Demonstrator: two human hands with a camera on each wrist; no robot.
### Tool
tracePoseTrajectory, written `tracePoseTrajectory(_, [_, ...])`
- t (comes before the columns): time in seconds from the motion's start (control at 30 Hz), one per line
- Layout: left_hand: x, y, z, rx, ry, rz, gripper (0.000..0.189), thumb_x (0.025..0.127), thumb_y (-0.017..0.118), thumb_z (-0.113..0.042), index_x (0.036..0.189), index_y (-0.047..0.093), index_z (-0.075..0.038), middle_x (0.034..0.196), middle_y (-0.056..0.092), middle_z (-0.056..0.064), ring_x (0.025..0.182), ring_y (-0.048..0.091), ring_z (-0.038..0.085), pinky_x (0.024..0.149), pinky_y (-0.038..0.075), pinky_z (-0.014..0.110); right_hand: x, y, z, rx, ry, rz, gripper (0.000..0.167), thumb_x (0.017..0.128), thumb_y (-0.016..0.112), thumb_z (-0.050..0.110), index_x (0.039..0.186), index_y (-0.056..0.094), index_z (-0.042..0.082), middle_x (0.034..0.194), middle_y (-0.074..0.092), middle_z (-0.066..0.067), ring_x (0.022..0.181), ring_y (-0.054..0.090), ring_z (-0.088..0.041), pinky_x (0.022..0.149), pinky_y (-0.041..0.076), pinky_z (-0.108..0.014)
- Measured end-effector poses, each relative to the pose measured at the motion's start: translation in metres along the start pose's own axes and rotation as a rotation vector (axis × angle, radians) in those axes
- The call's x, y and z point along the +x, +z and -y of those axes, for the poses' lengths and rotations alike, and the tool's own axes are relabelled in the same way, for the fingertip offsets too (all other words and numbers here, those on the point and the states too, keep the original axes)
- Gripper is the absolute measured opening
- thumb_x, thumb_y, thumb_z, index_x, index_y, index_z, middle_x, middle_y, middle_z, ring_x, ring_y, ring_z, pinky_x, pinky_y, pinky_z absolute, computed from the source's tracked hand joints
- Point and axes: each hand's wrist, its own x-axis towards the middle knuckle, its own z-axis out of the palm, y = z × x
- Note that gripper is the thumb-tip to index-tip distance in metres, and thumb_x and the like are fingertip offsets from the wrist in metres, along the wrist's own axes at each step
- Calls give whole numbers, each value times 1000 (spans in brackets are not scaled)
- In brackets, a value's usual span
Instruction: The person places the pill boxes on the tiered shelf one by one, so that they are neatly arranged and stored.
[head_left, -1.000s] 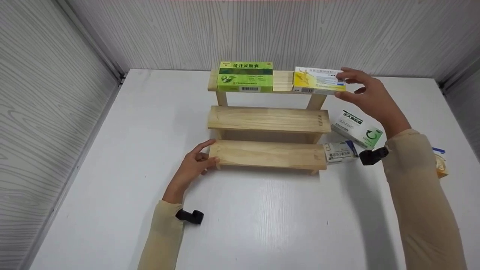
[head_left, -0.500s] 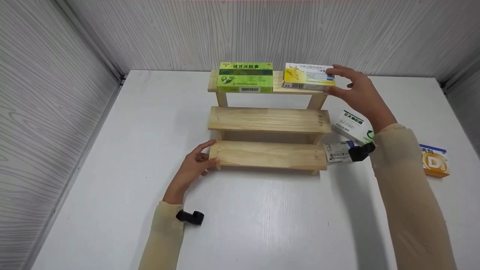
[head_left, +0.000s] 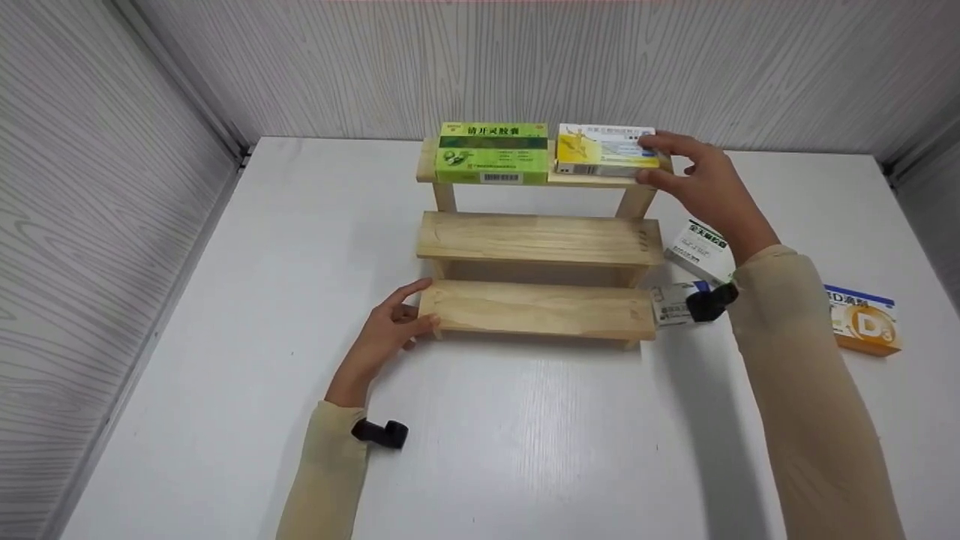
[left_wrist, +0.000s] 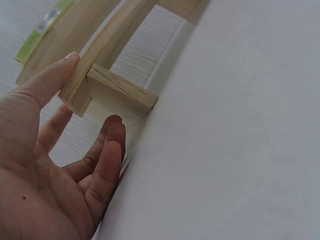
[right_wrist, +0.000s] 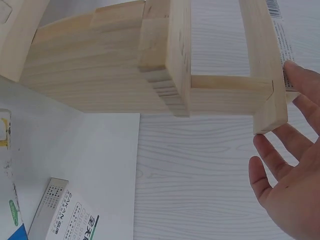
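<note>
A three-step wooden rack [head_left: 540,236] stands on the white table. My left hand [head_left: 386,334] pinches the left end of its lowest step; in the left wrist view the thumb [left_wrist: 55,75] presses the step's front edge. On the top step, a green medicine box [head_left: 491,156] lies at the left. Beside it, at the right end, lies a white and yellow medicine box [head_left: 600,150]. My right hand [head_left: 701,180] holds that box by its right end between thumb and fingers. Only a barcoded strip of the box [right_wrist: 281,40] shows in the right wrist view.
Right of the rack lie a white and green medicine box [head_left: 697,247] and a pale box [head_left: 670,306], both partly hidden by the right arm. An orange and white D3 box [head_left: 862,322] is farther right. A wood-grain wall [head_left: 337,67] rises behind the table.
My right hand has moved left with the white and yellow box, bringing it over the top step beside the green box. The left hand has stayed on the rack.
</note>
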Motion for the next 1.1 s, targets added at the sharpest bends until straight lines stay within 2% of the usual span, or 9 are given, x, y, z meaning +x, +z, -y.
tracePoseTrajectory(0.27, [-1, 2, 0, 31, 11, -27, 62, 86, 73, -29, 142, 47, -32, 103, 59, 12, 82, 54, 19, 66, 44, 28, -6, -7, -4, 1, -9, -26, 58, 92, 63, 43, 145, 45, 28, 152, 40, -5, 140, 34, -26, 110, 27, -51])
tracePoseTrajectory(0.53, [-1, 3, -1, 30, 23, -23, 63, 86, 74, -29, 142, 47, -31, 104, 59, 13, 81, 54, 18, 66, 45, 28, -24, -25, -12, -39, -49, -64, 57, 94, 61, 39, 147, 41, 27, 152, 40, -3, 137, 37, -29, 108, 31, -48])
tracePoseTrajectory(0.73, [0, 1, 1, 24, 15, -24, 62, 87, 73, -27, 143, 46, -31, 103, 58, 12, 81, 54, 18, 66, 45, 28, -38, -41, -19, -64, -90, -56, 61, 93, 64, 36, 148, 39, 28, 154, 37, 0, 137, 37, -28, 106, 32, -37])
tracePoseTrajectory(0.97, [0, -1, -2, 5, -5, -4, 64, 88, 72, -24, 145, 43, -28, 104, 57, 11, 83, 54, 20, 67, 45, 29, -53, -57, -40, -114, -41, -5, 67, 91, 66, 35, 150, 34, 30, 154, 34, -4, 136, 35, -32, 104, 31, -37])
tracePoseTrajectory(1.1, [-3, 0, -6, 4, -4, 7, 64, 89, 70, -20, 147, 42, -24, 103, 57, 10, 83, 53, 22, 68, 45, 30, -63, -66, -57, -145, -9, 8, 68, 91, 66, 35, 150, 32, 30, 154, 33, -7, 134, 36, -32, 98, 30, -29])
